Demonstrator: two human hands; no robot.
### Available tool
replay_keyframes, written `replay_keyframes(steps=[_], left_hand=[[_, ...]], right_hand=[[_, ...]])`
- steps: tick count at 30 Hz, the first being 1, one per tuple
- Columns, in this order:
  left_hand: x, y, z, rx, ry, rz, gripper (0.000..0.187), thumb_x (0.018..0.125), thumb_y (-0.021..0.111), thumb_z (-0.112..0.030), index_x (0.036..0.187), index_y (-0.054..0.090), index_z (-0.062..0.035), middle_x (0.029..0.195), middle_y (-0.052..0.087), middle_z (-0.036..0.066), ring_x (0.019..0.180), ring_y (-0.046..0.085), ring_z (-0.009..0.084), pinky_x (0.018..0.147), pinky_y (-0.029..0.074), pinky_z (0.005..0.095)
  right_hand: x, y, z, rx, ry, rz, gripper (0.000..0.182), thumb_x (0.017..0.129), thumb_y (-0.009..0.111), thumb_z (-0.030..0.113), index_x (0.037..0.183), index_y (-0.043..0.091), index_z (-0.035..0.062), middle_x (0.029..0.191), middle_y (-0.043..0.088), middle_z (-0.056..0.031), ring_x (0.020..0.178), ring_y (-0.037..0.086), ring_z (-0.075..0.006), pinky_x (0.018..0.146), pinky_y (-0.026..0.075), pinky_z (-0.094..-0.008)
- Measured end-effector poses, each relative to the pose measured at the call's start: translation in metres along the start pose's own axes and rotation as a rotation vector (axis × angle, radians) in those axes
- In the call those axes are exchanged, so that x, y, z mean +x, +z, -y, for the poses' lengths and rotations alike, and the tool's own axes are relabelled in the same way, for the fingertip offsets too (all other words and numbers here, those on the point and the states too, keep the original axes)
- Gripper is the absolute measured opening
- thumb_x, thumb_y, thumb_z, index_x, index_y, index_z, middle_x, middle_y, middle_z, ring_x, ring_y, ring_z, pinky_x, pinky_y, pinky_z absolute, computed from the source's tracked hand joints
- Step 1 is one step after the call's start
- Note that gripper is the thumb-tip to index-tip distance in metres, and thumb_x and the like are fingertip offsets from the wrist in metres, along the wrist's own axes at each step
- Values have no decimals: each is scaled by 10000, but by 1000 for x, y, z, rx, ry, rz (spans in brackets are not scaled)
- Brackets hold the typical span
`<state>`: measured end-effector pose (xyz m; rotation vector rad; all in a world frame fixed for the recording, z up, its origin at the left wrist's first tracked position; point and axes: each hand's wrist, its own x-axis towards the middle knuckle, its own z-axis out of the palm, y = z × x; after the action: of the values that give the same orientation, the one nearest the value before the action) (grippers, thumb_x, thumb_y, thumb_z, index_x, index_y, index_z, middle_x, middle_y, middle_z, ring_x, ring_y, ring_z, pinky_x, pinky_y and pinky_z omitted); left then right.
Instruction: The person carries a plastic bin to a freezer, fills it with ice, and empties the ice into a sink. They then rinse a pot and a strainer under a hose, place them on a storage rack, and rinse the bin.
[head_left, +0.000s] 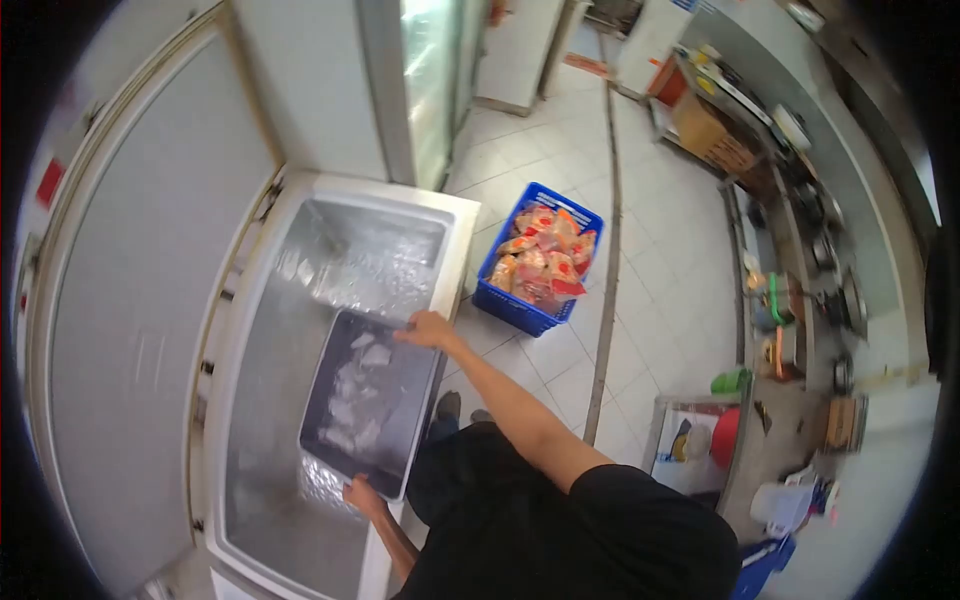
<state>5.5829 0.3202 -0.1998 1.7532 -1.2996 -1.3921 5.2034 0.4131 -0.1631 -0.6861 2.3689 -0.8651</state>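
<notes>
A grey rectangular plastic tub (317, 400) is held at the near wall of an open chest freezer (455, 235), partly over its inside. Whitish, clear chunks that look like ice (350, 400) lie on the tub's bottom. My right hand (428, 330) grips the tub's upper right rim, its fingers bent over the edge. At the lower rim, my left hand (364, 495) is closed on the near corner. The undersides of both grips are hidden.
A blue plastic basket (515, 312) filled with red and orange packages stands on the tiled floor beside the freezer. The freezer's raised lid (150, 300) is at the left. Along the right runs a counter (745, 480) with pans and boxes; a cardboard box (705, 130) sits farther back.
</notes>
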Motion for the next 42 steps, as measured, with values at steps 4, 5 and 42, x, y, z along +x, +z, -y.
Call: replay_keyframes(steps=[4, 5, 42], left_hand=[[40, -11, 13, 81, 100, -13, 212, 593, 569, -58, 769, 555, 60, 737, 547, 104, 651, 507, 225, 605, 434, 376], [55, -15, 14, 89, 72, -2, 202, 589, 572, -60, 753, 550, 56, 726, 542, 105, 642, 504, 227, 596, 431, 377], [89, 100, -231, 79, 333, 340, 75, 621, 595, -5, 681, 628, 26, 606, 565, -5, 536, 446, 87, 509, 339, 272]], right_hand=[[1, 31, -20, 38, -241, -142, 469, 751, 695, 457, 836, 609, 5, 797, 614, -201, 780, 596, -386, 687, 464, -442], [-3, 34, -22, 69, -270, -161, 447, 762, 695, 431, 834, 589, 3, 776, 605, -199, 761, 587, -392, 675, 458, -448], [-39, -133, 38, 273, 27, -502, 247, 774, 731, 183, 778, 554, 11, 680, 454, 18, 638, 388, -85, 555, 315, -262]])
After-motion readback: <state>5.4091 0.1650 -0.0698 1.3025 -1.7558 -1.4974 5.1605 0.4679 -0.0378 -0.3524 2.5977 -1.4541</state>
